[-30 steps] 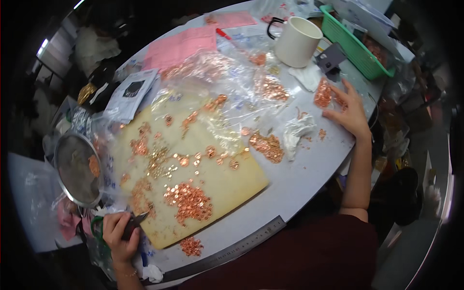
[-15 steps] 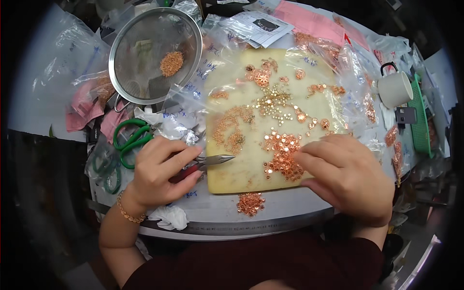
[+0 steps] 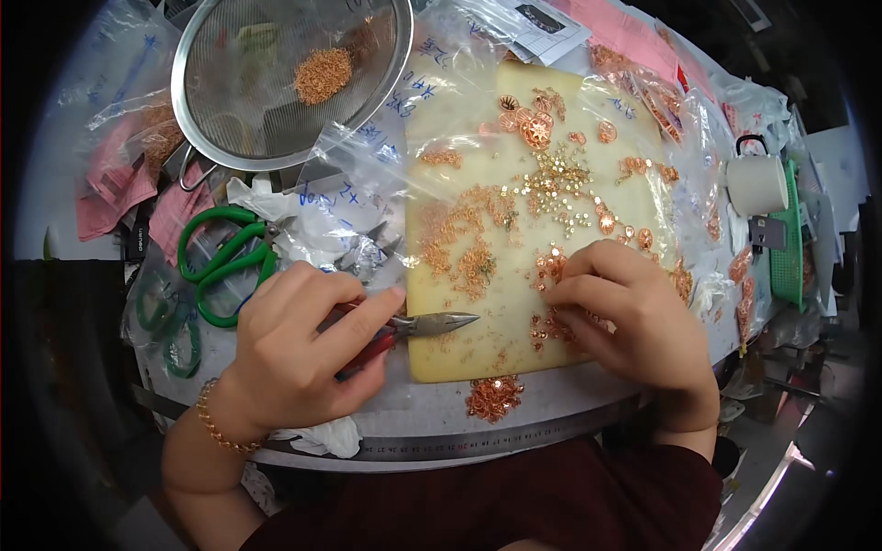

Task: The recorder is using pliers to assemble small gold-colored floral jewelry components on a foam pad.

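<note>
Wrapped round red-handled pliers (image 3: 441,322), my left hand (image 3: 308,344) rests at the left edge of a cream-yellow board (image 3: 441,365). The pliers' closed tips point right over the board. My right hand (image 3: 634,317) is bent over a pile of small copper-coloured pieces (image 3: 548,266), thumb and fingertips drawn together. What the fingertips hold, if anything, is too small to make out. Fine copper rings (image 3: 475,266) lie scattered left of the pile. Gold-coloured bits (image 3: 551,179) and round filigree discs (image 3: 535,129) lie farther back on the board.
A mesh strainer (image 3: 276,151) with copper bits stands at the back left. Green-handled scissors (image 3: 225,266) lie beside my left hand. More copper pieces (image 3: 494,398) sit before the board, near a ruler strip (image 3: 478,445). A white mug (image 3: 758,186) and green basket (image 3: 788,248) are at right.
The view has shifted, so the board sits farther right and the strainer looks nearer. My right hand has moved over the copper pile, now covering part of it. The left hand still holds the pliers.
</note>
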